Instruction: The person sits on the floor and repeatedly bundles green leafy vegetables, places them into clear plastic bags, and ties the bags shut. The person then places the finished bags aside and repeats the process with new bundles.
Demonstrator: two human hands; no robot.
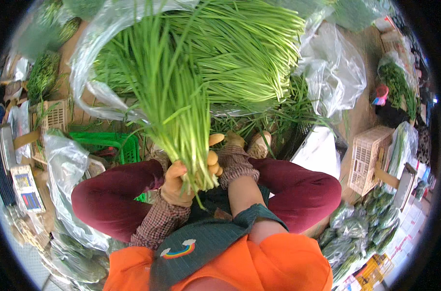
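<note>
A long bunch of garlic chives (184, 120) stands up in front of me, its pale cut ends low. My left hand (191, 178), in a tan glove with a checked sleeve cover, is closed around the lower stalks. Beside it, to the right, my right hand (235, 139) is also gloved and reaches down and away among loose green leaves (242, 125); its fingers are mostly hidden. Beyond both hands, a large pile of garlic chives (242, 54) lies on an open clear plastic bag (82, 76).
A green plastic crate (133, 145) is by my left knee. Beige crates (54, 116) stand at both sides. A white board or box (317, 149) lies beyond my right knee, below crumpled plastic (337, 69). Bagged greens (366, 222) sit at the lower right. A shoe (259, 144) shows between my knees.
</note>
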